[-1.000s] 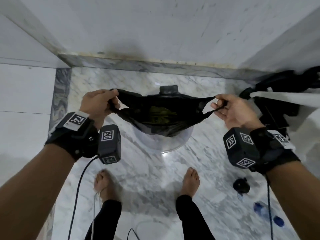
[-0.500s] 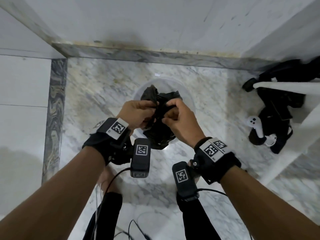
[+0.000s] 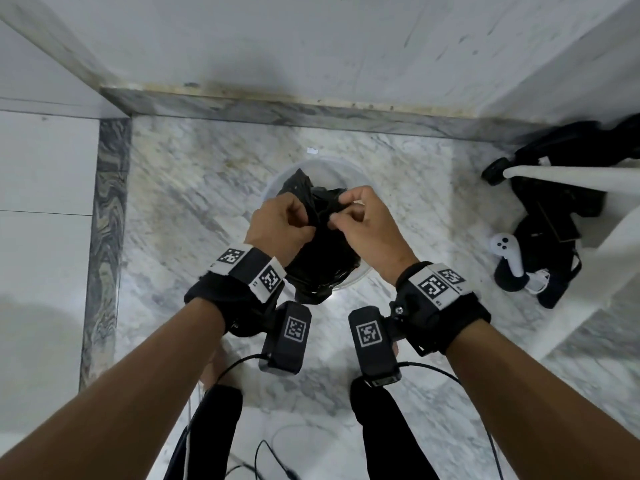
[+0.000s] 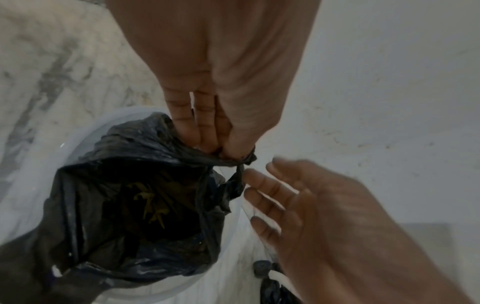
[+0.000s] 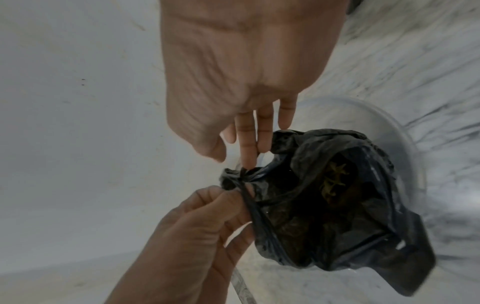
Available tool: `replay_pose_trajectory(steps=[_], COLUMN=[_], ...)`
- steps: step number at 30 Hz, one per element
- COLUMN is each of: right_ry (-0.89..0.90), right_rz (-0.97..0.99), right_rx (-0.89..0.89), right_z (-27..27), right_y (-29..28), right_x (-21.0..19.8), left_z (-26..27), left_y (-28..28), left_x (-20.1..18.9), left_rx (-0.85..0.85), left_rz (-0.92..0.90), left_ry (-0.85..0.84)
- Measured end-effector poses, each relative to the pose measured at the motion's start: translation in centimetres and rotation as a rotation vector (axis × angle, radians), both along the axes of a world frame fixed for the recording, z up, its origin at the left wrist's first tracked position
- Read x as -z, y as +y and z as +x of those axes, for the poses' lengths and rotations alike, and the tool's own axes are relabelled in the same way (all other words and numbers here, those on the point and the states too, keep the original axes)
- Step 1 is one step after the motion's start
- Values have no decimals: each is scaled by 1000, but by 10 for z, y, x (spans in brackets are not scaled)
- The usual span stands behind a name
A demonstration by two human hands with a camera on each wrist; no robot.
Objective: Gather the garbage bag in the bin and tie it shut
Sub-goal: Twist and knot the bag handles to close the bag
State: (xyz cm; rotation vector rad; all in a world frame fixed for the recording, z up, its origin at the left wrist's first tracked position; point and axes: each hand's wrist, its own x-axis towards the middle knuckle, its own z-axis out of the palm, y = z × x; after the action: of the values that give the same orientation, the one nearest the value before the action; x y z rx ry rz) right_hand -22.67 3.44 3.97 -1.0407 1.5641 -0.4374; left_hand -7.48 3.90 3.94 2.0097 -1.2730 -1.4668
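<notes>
A black garbage bag [image 3: 322,261] sits in a round translucent white bin [image 3: 277,183] on the marble floor. Its top edges are bunched together above the bin. My left hand [image 3: 311,220] pinches that bunched neck [image 4: 233,162] between thumb and fingers. My right hand [image 3: 337,211] is beside it, fingers nearly straight and thumb apart, with its fingertips [image 5: 245,164] touching the gathered plastic. The bag [image 5: 337,195] gapes below the neck and yellowish scraps [image 4: 153,207] show inside. In the left wrist view the right hand [image 4: 259,185] is blurred.
A wall and marble skirting stand just behind the bin. Black gear with a white controller [image 3: 505,251] lies on the floor at the right, under a white frame [image 3: 571,174]. My legs and loose cables [image 3: 270,455] are close in front of the bin.
A second ago my hands held the bag's two edges stretched wide apart. They came together over the bin, bunching the top. The right hand's fingers have since straightened against the neck.
</notes>
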Motion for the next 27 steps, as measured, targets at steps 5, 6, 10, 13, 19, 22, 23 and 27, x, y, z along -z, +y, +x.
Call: replay_pose_trajectory(steps=[5,6,10,13,19,22,23,27], right_ry=[63,80,200,385,629,682,691,715], right_rz=[0,-11,-134,-287,-263,-233,-219,-220], right_rx=[-171,-197,-264,-371,-613,-700,-715,-790], right_z=[8,8,1,-19,-63,-72,-75,-87], right_y=[-15,-19,-27,-31,-32,-30,-30,-28], right_x=[0,2,9,15,42,58,63,74], left_z=[2,3,20,41,69,70,69,67], left_y=[-1,-2,-13,-27,-40,-42,-41,-36], left_x=[0,1,4,7,30,43,45,46], left_rx=[68,79,43,35,295,334,345,491], left_rz=[-70,-69,-108,-181,-166,-125,-122,-125], left_ry=[-67,-79,-133,-207,-393,-452,-463,-558])
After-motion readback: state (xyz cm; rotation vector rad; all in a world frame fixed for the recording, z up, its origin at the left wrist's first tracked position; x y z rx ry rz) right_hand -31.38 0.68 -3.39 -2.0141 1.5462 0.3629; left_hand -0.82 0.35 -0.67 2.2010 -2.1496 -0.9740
